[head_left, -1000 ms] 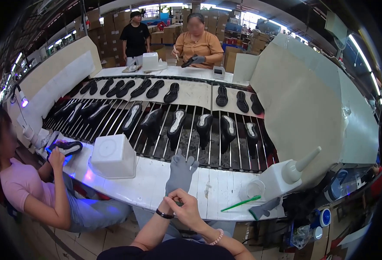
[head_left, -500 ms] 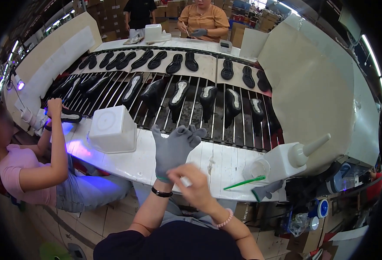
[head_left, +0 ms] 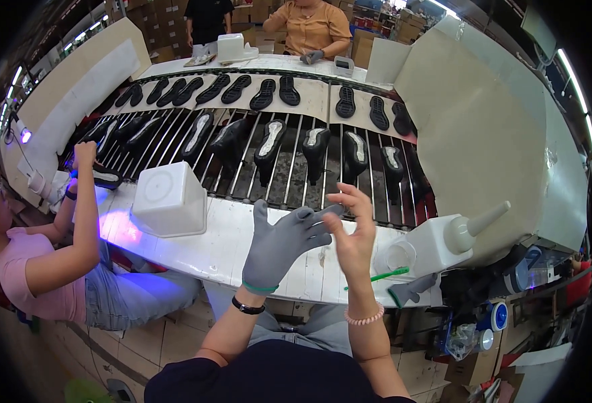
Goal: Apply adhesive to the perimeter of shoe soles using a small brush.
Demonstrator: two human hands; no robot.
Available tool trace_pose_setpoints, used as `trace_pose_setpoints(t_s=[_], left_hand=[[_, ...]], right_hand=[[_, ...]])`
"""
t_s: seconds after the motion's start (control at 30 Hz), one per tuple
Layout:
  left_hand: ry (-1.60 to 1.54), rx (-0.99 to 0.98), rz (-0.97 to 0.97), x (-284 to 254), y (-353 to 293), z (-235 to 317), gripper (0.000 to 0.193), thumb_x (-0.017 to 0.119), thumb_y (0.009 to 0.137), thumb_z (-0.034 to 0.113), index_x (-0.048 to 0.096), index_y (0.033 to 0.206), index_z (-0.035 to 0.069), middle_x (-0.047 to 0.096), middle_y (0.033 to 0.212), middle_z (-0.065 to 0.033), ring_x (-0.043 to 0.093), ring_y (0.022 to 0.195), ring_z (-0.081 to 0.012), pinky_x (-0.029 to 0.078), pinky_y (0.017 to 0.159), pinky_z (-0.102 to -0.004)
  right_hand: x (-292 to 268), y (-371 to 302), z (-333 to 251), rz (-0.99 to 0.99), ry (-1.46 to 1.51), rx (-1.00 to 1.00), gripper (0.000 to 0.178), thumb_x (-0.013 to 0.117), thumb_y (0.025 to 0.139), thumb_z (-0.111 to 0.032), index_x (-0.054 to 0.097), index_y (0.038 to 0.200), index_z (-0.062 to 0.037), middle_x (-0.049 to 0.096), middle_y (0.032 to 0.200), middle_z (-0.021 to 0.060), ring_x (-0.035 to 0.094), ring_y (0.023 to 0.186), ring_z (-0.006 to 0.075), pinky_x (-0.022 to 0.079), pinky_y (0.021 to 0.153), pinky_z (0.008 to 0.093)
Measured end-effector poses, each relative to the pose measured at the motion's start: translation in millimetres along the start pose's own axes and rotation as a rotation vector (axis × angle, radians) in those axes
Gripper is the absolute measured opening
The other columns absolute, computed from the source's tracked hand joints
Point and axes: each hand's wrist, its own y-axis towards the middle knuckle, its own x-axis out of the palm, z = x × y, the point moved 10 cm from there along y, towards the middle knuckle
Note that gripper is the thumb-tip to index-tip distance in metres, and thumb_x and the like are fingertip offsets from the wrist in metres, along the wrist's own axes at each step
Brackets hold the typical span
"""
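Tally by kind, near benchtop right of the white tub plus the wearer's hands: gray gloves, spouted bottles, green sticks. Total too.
Gray gloves: 2 (one loose, one on the left hand)
Spouted white bottle: 1
Green stick: 1
Total: 4

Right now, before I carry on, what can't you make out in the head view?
All in the head view:
Left hand: its bare fingers are hidden inside the grey glove.
Right hand: its fingertips overlap the glove's fingertip, so touch or gap is unclear.
Green stick: its middle is hidden behind the right wrist.
White container: its inside is hidden by its own walls.
Person in black shirt: head cut off by the top edge.
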Motion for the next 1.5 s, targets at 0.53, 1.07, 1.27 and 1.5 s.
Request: trace_pose_setpoints(t_s=[0.53, 1.07, 1.27, 1.5], left_hand=[[-0.171, -0.03, 0.165, -35, -21, -18, 0.069, 0.032, 0.102, 0.048, 0.018, 0.15, 0.001, 0.029, 0.151, -0.0186, 0.034, 0.138, -0.0294, 0.026, 0.116, -0.0441], [0.28, 0.385, 0.344, -27, 12, 55, 0.063, 0.029, 0.094, 0.067, 0.01, 0.15, 0.047, -0.001, 0.161, -0.0051, 0.004, 0.146, -0.0376, 0.008, 0.112, -0.0626], [0.353, 0.406, 0.47, -77, 5, 62, 0.071, 0.036, 0.097, 0.058, 0.008, 0.155, 0.029, -0.003, 0.161, -0.0069, -0.003, 0.148, -0.0304, 0.002, 0.114, -0.0568], [0.118, 0.505, 0.198, -88, 4, 46, 0.067, 0.031, 0.1, 0.053, 0.043, 0.139, 0.0, 0.05, 0.139, -0.0162, 0.041, 0.134, -0.0337, 0.029, 0.115, -0.0432]], right_hand=[[61, 7, -28, -0.352, -0.343, -0.209, 0.017, 0.077, 0.073, -0.017, 0.07, 0.087, -0.0095, 0.062, 0.121, 0.0089, 0.052, 0.119, 0.0297, 0.034, 0.101, 0.0433], [80, -81, -29, -0.491, -0.115, -0.226, 0.025, 0.079, 0.072, -0.015, 0.062, 0.088, -0.0073, 0.06, 0.093, 0.0084, 0.056, 0.086, 0.0279, 0.043, 0.073, 0.0364], [72, -80, -27, -0.47, -0.051, -0.264, 0.02, 0.075, 0.08, -0.009, 0.058, 0.088, -0.003, 0.061, 0.085, 0.0071, 0.057, 0.079, 0.0223, 0.045, 0.072, 0.0336], [72, -104, 14, -0.584, 0.151, 0.251, 0.017, 0.065, 0.091, -0.013, 0.054, 0.09, 0.0004, 0.061, 0.07, 0.0059, 0.057, 0.058, 0.012, 0.044, 0.054, 0.025]])
